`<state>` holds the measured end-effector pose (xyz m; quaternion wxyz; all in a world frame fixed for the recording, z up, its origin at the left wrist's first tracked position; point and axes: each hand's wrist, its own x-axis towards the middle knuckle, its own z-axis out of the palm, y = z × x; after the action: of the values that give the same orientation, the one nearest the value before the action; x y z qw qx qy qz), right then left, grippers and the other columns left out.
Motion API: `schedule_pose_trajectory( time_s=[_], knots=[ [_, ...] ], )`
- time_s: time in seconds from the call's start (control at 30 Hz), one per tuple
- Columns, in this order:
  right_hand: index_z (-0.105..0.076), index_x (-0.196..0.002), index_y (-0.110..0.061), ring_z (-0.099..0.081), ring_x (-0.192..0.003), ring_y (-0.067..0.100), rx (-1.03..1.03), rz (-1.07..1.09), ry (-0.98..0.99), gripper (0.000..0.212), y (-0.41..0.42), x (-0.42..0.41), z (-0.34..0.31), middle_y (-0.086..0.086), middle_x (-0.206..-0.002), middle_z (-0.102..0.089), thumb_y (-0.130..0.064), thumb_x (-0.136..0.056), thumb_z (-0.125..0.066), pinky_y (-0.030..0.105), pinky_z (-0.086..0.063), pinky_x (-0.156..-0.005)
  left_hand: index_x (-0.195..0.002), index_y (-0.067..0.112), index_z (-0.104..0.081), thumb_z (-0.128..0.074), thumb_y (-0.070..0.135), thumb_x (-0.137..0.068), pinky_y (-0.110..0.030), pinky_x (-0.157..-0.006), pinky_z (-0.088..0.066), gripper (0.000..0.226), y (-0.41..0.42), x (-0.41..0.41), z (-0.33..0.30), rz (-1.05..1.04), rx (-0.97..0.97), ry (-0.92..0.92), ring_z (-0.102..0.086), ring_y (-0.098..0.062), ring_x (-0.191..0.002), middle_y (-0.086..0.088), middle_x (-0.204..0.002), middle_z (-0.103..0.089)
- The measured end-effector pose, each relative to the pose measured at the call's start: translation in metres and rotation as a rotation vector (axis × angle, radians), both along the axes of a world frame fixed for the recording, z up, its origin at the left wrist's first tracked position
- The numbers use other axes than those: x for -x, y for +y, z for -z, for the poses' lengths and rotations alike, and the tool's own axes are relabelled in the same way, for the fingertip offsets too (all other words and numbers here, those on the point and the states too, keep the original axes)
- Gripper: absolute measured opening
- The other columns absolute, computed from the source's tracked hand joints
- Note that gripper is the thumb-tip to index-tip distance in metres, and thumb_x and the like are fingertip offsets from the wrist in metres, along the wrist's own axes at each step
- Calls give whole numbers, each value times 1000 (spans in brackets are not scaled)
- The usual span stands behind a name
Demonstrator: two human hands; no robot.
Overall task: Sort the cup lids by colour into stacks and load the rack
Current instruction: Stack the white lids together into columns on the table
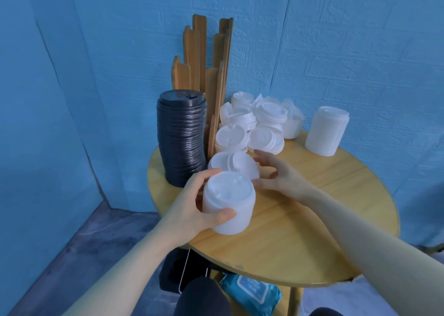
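while the left hand (192, 202) grips a short stack of white lids (228, 202) at the near edge of the round worktop (312, 219), thumb in front and fingers curled round the back, the right hand (276, 174) reaches with fingers spread and holding nothing toward a loose lid (233, 164) lying just behind that stack. further behind it is the heap of unsorted white lids (259, 121), and to the right of the heap stands a finished white stack (326, 130). the tall black stack (181, 138) stands left of the held stack, against the wooden rack (204, 58), whose slots look unfilled.

the step in hand seems to be adding the next white lid. to do it well, i would keep the held stack upright and steady, pinch the loose lid by its rim, turn it the same way up as the top lid, then seat it squarely so the column nests flat and does not lean like the black one.
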<state>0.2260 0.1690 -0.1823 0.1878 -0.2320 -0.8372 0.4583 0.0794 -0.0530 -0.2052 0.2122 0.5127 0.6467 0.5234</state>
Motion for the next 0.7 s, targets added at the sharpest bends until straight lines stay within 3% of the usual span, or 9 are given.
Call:
schedule_pose_trajectory(
  time_s=[0.27,0.43,0.57,0.7],
  knots=[
    [-31,-147,-44,-29,-140,4,-82,-142,-52,97,-5,17,1,-19,-153,-30,-43,-63,-81,25,-31,-108,-131,48,-39,-76,64,-54,-20,-100,-42,87,2,-1,0,-4,15,5,-44,12,-119,23,-135,-47],
    [-39,-143,-38,-45,-128,8,-96,-13,81,94,-13,10,-5,-14,-141,-44,-49,-60,-82,16,-44,-87,-135,47,-39,-77,62,-57,-17,-100,-41,88,1,-1,1,8,5,-11,-43,13,-121,24,-137,-46],
    [-46,-137,-42,-52,-123,9,18,-23,164,89,-26,-5,-32,-14,-135,-53,-55,-56,-83,29,-48,-97,-134,45,-40,-76,60,-60,-7,-98,-38,84,0,-1,0,19,-17,8,-42,10,-123,20,-136,-44],
    [-50,-135,-40,-49,-125,7,-45,-200,97,77,-52,-14,-53,-12,-135,-50,-46,-64,-81,31,-43,-104,-135,47,-40,-78,60,-58,-15,-99,-43,87,0,0,0,23,-16,-31,-46,8,-122,20,-135,-47]
  ],
)
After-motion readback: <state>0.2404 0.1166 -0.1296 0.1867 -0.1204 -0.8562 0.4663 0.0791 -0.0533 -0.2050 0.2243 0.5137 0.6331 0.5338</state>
